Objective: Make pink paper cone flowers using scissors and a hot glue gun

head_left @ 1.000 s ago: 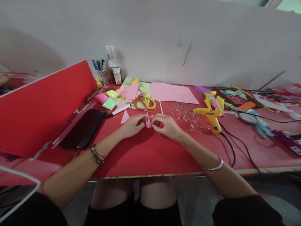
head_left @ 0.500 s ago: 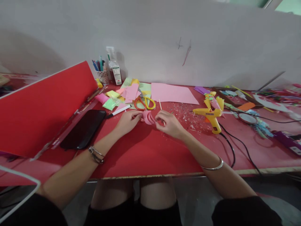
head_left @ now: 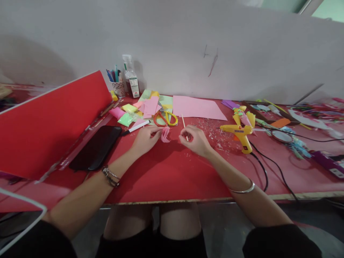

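We are pinching curled pink paper (head_left: 166,134) in our left hand (head_left: 145,138) and a thin wooden stick (head_left: 184,125) in our right hand (head_left: 194,139), mid-worktop (head_left: 172,175).

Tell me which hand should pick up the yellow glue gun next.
Right. The right hand is on the glue gun's side of the table and pinches only a thin wooden stick. The left hand holds the curled pink paper, farther away.

A pale, scuffed wall (head_left: 188,43) backs the red table (head_left: 166,179) — grey floor below.
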`<state>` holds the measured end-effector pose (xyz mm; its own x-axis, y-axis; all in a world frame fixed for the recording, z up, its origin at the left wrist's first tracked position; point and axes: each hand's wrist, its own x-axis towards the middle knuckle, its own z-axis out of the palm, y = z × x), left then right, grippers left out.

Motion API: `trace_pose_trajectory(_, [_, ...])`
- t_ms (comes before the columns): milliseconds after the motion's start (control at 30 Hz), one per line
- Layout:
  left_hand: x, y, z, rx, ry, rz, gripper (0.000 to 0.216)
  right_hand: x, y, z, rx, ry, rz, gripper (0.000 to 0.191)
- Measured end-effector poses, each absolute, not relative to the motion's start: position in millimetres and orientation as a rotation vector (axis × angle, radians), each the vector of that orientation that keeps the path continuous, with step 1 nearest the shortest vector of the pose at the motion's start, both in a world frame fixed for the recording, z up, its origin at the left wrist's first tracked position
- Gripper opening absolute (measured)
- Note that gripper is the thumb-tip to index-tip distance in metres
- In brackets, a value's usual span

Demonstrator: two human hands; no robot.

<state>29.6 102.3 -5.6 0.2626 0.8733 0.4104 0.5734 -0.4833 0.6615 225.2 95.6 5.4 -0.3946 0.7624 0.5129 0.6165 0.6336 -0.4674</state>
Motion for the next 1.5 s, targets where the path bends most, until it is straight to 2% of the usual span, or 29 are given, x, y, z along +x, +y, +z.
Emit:
trace_pose_trajectory(167, [36.2, 98.5, -8.1, 2.275, 1.25, 1.137, 0.027, 215.2, 89.0, 4.1, -0.892, -2.237, 0.353, 0.007])
trace_pose_trajectory(433, [41.0, 97.0, -12.1, 2.292, 1.158, 1.148, 0.029, 215.8, 93.0, -1.7, -0.787, -2.273, 0.269, 0.013])
trace_pose_trajectory(633, [39.9, 95.0, -5.8, 2.133, 1.186, 1.166, 0.034, 217.8, 92.8, 2.7, -0.848, -2.234, 0.276, 0.011])
trace_pose_trajectory(833, [33.7, 100.7, -6.8, 2.168, 1.328, 1.273, 0.024, 221.5, 94.8, 5.3, -1.013, -2.196, 0.319, 0.009])
trace_pose_trajectory(933, [30.3, 106.0, -13.0, 2.253, 1.365, 1.192, 0.021, 223.5, 97.8, 3.9, -1.14, -2.155, 0.361, 0.008])
trace_pose_trajectory(1067, [28.6, 111.7, -23.3, 2.36, 1.373, 1.055, 0.027, 225.1, 102.3, -0.2, -1.271, -2.112, 0.421, 0.008])
trace_pose_trajectory(1367, [33.5, 108.0, -20.7, 2.381, 1.361, 0.877, 0.022, 228.9, 107.8, -4.3, -1.42, -2.124, 0.288, 0.008])
trace_pose_trajectory(1500, [32.4, 109.1, -18.4, 2.354, 1.329, 0.842, 0.009, 227.8, 106.3, -4.8, -1.426, -2.051, 0.318, 0.005])
